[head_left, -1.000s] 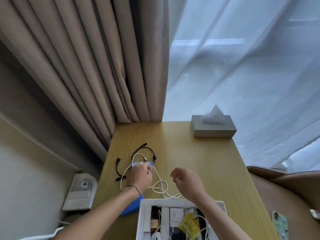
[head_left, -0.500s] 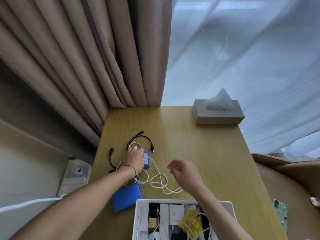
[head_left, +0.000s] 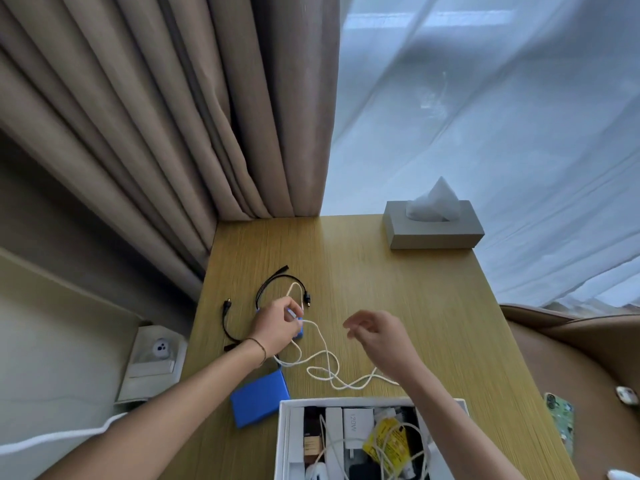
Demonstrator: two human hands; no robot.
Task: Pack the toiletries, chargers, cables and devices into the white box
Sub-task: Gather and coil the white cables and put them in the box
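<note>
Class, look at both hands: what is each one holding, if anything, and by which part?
The left hand pinches the white cable near its plug end, over a small blue item. The right hand holds nothing, fingers loosely curled.

Your left hand (head_left: 277,327) is covering most of the small blue thing (head_left: 300,332) it's on, so can't tell what it is. The white box (head_left: 287,441) is getting cut off at the bottom edge, and your right forearm is hiding its right side. Right hand (head_left: 377,336) is looking blurry.

Head camera, looking forward-down over table (head_left: 398,306), close range.
</note>
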